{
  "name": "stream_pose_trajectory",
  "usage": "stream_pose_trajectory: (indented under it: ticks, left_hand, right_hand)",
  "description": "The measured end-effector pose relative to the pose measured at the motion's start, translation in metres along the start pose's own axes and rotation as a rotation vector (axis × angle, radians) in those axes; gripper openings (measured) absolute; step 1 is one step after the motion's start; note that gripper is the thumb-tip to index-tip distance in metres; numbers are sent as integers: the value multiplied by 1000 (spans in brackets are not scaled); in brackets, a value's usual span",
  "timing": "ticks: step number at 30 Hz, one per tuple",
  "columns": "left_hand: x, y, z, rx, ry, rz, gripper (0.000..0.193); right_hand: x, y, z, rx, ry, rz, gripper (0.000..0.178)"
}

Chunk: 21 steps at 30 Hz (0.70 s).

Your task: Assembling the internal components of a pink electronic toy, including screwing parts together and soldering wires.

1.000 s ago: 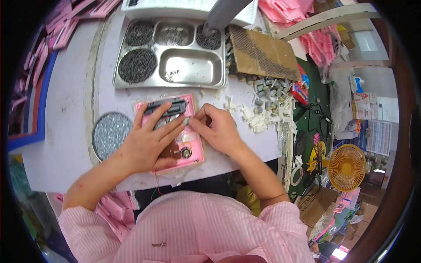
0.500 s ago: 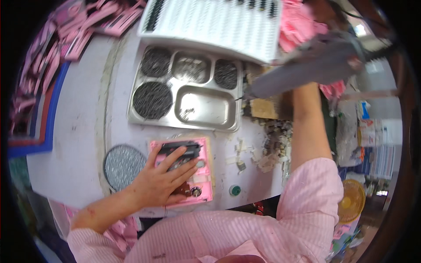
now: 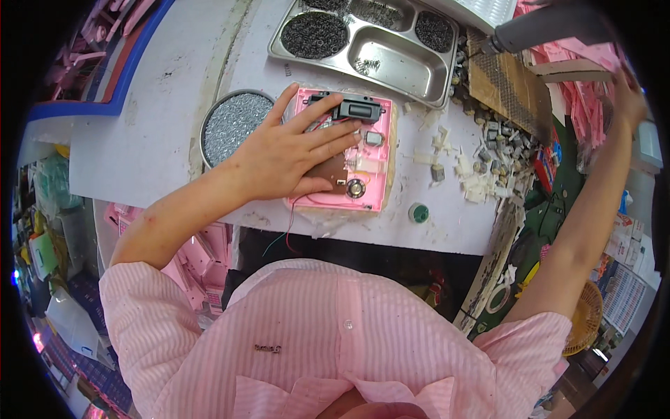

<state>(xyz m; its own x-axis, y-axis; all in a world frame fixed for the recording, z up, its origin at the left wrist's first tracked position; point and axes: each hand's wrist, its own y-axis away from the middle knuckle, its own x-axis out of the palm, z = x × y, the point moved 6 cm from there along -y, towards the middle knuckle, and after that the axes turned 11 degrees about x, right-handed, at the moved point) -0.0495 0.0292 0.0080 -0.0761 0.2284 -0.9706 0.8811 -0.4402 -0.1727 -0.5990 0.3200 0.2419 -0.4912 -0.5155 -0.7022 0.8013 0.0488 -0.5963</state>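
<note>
My left hand (image 3: 296,150) lies spread over a pink plastic casing (image 3: 380,192), its fingers apart and resting on the parts inside. In the casing are a long black plastic unit (image 3: 359,110), a brown board (image 3: 333,171) partly under my thumb, and a small round metal-rimmed part (image 3: 356,188). Thin red and green wires hang from its near edge. My right hand (image 3: 630,101) is stretched out far right, beside a pile of pink plastic pieces (image 3: 583,105); its fingers are too small and blurred to make out. A dark grey electric screwdriver (image 3: 551,29) hangs left of that hand.
A metal compartment tray (image 3: 447,87) with dark screws stands beyond the casing; a round dish of silvery screws (image 3: 234,122) is to its left. Small metal blocks and white bits (image 3: 492,157) lie at right, near a cardboard piece (image 3: 509,87). A green-topped bottle (image 3: 419,213) stands nearby.
My right arm has swung outward to the far right, away from behind the screwdriver. My left hand stays on the casing. The view has shifted, so the table sits higher in the picture.
</note>
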Motion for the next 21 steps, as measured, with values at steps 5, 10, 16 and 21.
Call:
stream_pose_trajectory:
  ticks: [5, 10, 16, 21]
  left_hand:
    - [-46, 21, 9, -62, 90, -408, 76]
    - [-74, -24, -45, -42, 233, -748, 81]
    - [-52, -33, -11, -342, 775, -814, 63]
    - [-60, -19, -11, -267, 1561, -941, 57]
  right_hand:
    - [-160, 213, 15, 38, -547, -174, 31]
    - [-137, 378, 113, 36, -559, 105, 30]
    - [-93, 414, 209, -167, -1231, 490, 64]
    - [-28, 431, 181, 53, -1032, 651, 71]
